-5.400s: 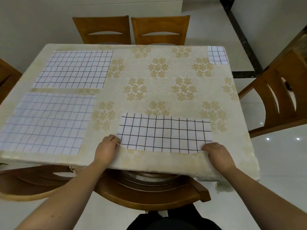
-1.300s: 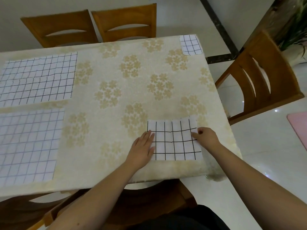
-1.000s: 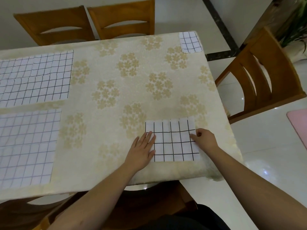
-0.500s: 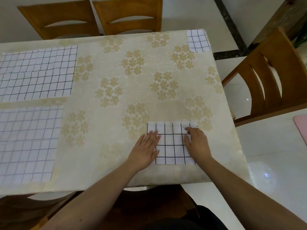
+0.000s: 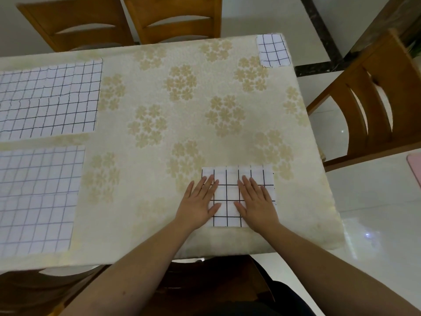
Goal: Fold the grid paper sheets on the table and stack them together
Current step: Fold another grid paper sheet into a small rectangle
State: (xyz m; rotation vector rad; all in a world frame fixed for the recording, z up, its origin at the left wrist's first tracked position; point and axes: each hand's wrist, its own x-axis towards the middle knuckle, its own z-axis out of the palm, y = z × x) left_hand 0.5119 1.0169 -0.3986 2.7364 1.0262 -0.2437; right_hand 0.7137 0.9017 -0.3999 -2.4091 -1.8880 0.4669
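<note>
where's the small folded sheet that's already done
In the head view the small folded sheet lies at the table's far right corner, well beyond the sheet under both hands.

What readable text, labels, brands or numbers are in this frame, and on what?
None: no words, numbers or logos are visible.
Folded white grid paper sheet under the left hand and right hand: only black ruled lines.
Small folded grid paper at the far corner: lines only.
Two unfolded grid sheets: lines only.
Cream tablecloth: only a floral pattern.
</note>
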